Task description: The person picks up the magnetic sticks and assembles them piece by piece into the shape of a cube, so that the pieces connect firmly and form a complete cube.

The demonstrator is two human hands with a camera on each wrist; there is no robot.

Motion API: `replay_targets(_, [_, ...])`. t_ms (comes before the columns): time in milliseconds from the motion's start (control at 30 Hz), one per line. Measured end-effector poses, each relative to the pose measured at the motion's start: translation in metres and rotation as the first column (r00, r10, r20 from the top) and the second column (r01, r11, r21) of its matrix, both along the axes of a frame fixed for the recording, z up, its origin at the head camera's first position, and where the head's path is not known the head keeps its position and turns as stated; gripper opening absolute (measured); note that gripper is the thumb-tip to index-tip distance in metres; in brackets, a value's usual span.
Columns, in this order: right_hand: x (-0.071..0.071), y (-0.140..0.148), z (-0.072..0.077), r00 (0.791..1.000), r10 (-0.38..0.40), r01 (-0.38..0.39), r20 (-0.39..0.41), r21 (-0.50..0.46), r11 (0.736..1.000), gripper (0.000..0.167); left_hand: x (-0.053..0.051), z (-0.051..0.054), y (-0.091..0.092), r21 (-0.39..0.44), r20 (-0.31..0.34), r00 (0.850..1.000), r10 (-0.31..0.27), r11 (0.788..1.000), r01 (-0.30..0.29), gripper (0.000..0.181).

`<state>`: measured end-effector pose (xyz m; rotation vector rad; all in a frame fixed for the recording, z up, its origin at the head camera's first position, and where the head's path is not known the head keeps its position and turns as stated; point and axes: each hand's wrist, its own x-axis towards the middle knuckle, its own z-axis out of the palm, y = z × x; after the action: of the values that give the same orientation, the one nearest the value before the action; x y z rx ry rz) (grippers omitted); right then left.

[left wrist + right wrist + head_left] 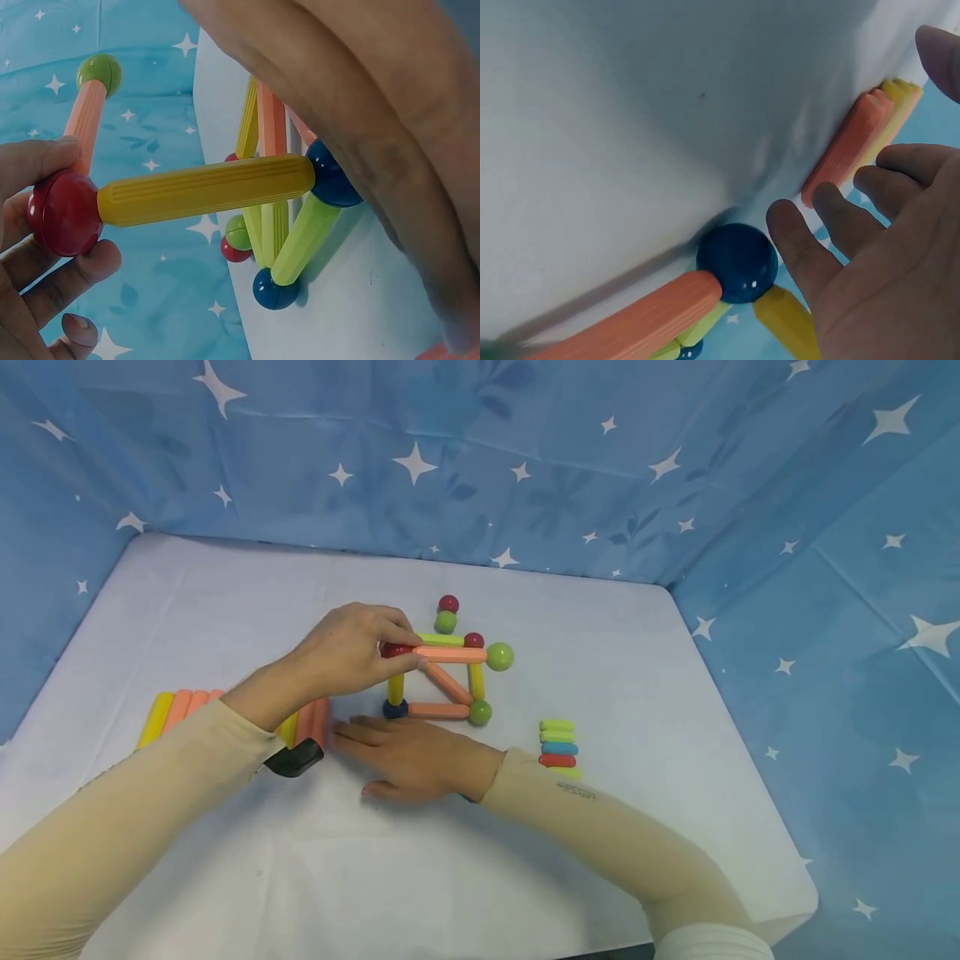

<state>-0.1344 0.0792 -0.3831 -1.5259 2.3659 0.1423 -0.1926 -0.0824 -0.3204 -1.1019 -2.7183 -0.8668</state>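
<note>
Tbl (330, 881): L hand (351, 647) grips red ball (67, 214), R sleeve (592, 822) "Letsslim".

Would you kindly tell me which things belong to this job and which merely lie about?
In use: ball-and-stick frame; its red ball, held by the left hand.
Lying about, perhaps spares: short sticks; long sticks; red-and-green ball pair.

Blue cloth (285, 447) is hanging behind the white tabletop (637, 677) and along its left and right sides; white stars (415, 463) and darker leaves (516, 376) are showing on the cloth.
</note>
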Motion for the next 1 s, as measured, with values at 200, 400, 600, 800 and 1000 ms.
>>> replay_targets(200, [0.0, -0.009, -0.002, 0.997, 0.045, -0.043, -0.058, 0.027, 0.999, 0.078, 0.001, 0.002, 0.0, 0.015, 0.002, 1.0, -0.01, 1.0, 0.01, 0.024])
replay_targets(400, [0.0, -0.014, 0.001, 0.998, 0.043, -0.043, -0.04, -0.007, 0.999, 0.082, 0.0, 0.001, -0.001, 0.017, 0.0, 1.0, -0.015, 1.0, 0.015, 0.025])
replay_targets(600, [-0.002, -0.017, 0.005, 0.992, 0.055, -0.069, -0.111, -0.131, 0.989, 0.059, 0.0, 0.0, -0.002, 0.018, 0.007, 1.0, -0.014, 1.0, 0.014, 0.024])
replay_targets(800, [0.0, -0.017, 0.002, 0.99, 0.062, -0.073, -0.129, -0.079, 0.994, 0.056, 0.001, 0.001, -0.001, 0.012, 0.017, 1.0, -0.01, 1.0, 0.01, 0.024])
replay_targets(1000, [-0.002, -0.015, 0.003, 0.995, 0.039, -0.058, -0.097, -0.206, 0.977, 0.02, 0.002, 0.001, -0.001, 0.015, 0.022, 1.0, -0.016, 1.0, 0.016, 0.024])
